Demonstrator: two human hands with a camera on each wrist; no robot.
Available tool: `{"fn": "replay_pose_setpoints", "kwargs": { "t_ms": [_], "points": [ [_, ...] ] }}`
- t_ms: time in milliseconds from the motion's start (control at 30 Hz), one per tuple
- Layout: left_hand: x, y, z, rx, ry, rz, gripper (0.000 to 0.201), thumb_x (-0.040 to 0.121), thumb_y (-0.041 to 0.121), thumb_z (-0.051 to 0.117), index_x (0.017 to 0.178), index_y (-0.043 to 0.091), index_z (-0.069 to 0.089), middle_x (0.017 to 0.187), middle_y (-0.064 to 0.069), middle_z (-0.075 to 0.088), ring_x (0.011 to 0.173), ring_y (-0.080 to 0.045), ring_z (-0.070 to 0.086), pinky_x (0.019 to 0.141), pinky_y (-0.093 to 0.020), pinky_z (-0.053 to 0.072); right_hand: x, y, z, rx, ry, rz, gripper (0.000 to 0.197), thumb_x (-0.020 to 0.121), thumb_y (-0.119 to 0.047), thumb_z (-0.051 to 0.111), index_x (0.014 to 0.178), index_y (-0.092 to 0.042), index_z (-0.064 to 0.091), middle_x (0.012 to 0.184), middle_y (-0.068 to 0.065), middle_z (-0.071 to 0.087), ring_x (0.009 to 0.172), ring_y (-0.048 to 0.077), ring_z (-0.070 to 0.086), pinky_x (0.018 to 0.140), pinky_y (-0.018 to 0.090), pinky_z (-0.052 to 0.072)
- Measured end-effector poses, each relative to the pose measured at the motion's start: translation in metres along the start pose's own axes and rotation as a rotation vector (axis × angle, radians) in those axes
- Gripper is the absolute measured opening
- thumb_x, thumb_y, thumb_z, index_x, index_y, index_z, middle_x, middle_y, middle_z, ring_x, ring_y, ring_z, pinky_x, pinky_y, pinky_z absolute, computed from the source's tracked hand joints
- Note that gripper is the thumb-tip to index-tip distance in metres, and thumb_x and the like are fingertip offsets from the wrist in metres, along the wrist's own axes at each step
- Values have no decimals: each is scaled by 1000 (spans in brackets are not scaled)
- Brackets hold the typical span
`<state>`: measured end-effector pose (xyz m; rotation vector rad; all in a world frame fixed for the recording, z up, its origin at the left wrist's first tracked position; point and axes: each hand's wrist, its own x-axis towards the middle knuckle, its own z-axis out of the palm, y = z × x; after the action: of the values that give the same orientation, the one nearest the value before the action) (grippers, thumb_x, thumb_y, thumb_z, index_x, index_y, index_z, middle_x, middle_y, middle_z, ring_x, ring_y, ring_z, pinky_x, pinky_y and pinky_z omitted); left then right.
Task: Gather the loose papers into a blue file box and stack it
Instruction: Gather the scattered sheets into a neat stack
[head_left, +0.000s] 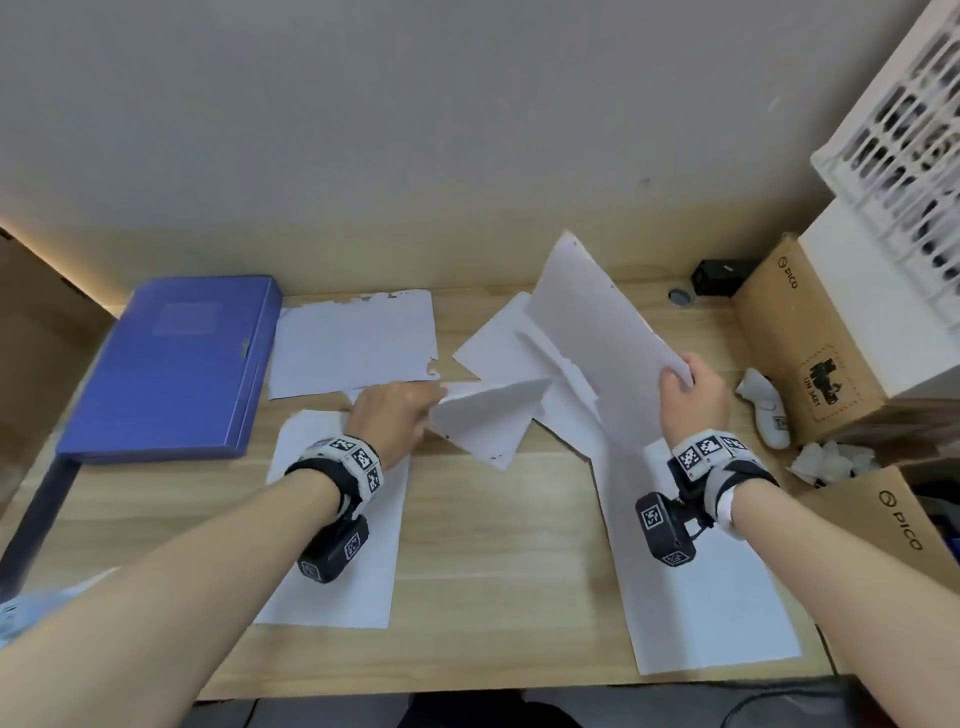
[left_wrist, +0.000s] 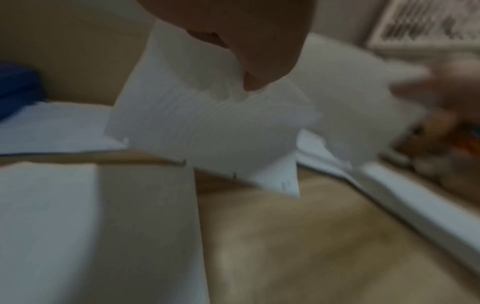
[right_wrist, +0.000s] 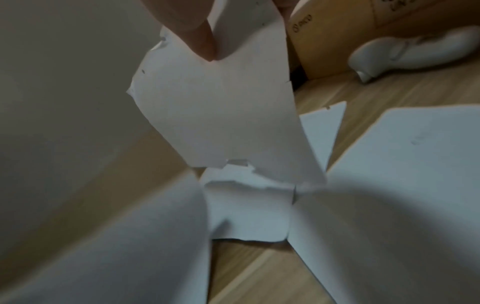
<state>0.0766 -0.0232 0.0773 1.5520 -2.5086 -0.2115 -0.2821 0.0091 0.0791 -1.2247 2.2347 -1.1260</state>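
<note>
A closed blue file box (head_left: 171, 364) lies flat at the desk's back left. My left hand (head_left: 395, 410) pinches a white sheet (head_left: 488, 421) by its corner and holds it lifted over the desk's middle; the same sheet (left_wrist: 207, 127) shows under the fingers in the left wrist view. My right hand (head_left: 691, 389) grips another white sheet (head_left: 597, 332) raised and tilted toward the wall, seen close as a torn-edged sheet (right_wrist: 221, 102). Several loose sheets lie flat: one (head_left: 353, 343) beside the box, one (head_left: 343, 545) under my left forearm, one (head_left: 701, 587) under my right forearm.
Two brown cardboard boxes (head_left: 800, 338) (head_left: 893, 525) stand at the right, with a white controller (head_left: 769, 405) and crumpled tissue (head_left: 831, 460) between them. A white lattice crate (head_left: 904, 135) rises at the top right. The wall runs close behind the wooden desk (head_left: 493, 545).
</note>
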Motion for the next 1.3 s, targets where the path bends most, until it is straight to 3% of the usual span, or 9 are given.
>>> {"fn": "replay_pose_setpoints", "kwargs": {
  "t_ms": [100,267,400,600,733,866,1000,1166,1300],
  "points": [
    [-27,19,38,48,-235,106,29,84,10,49,103,22,67,109,5,69,96,-26,65,63,-40,54,-3,-7,-1,6,-59,-81,27,89,-17,48,107,-21,68,91,2,68,84,24,59,72,31,45],
    [-76,55,83,91,-514,151,18,90,12,45,96,13,61,114,-2,56,99,-29,56,60,-37,33,-34,3,23,-129,-303,-293,23,88,-8,57,106,-13,70,107,1,68,96,20,63,85,32,48],
    [-99,62,98,72,-551,110,17,92,13,45,95,10,61,138,0,48,108,-28,48,59,-35,31,-75,24,54,-296,-547,-258,22,87,-14,55,104,-21,68,107,-5,66,94,17,63,76,29,47],
    [-104,52,92,40,-598,133,26,93,30,44,95,13,64,140,3,48,113,-24,47,63,-35,39,-113,41,85,-411,-856,-156,34,90,-48,49,104,-23,67,117,-7,54,99,12,57,85,33,47],
    [-110,45,88,-67,-595,42,42,94,50,38,103,22,68,138,13,52,117,-17,52,79,-37,51,-102,41,85,-338,-754,-118,38,94,-48,46,108,-20,68,112,-1,61,92,14,56,79,31,42],
    [-94,15,88,-178,-387,-172,31,98,29,44,119,21,65,136,7,54,123,-18,51,85,-39,52,-64,51,78,-334,-551,-37,36,92,-35,56,121,-14,60,125,6,57,105,22,58,86,34,45],
    [-60,-19,90,-117,-381,-345,55,90,27,59,141,19,41,148,-2,36,132,-24,38,94,-40,45,-43,66,79,-529,-510,98,61,81,-31,69,134,-11,45,135,10,43,122,31,49,90,43,47],
    [-25,-33,93,-50,-456,-450,78,75,42,76,139,18,39,137,-8,41,126,-28,38,92,-41,42,-34,78,84,-527,-489,175,42,66,-32,74,98,-14,54,101,5,55,93,28,56,76,40,51],
    [-13,-37,93,-38,-523,-462,57,75,41,76,122,18,52,122,-6,50,119,-28,44,88,-40,41,-31,82,83,-506,-461,152,28,71,-26,68,69,-4,52,78,15,56,75,34,57,60,36,46]
  ]
}}
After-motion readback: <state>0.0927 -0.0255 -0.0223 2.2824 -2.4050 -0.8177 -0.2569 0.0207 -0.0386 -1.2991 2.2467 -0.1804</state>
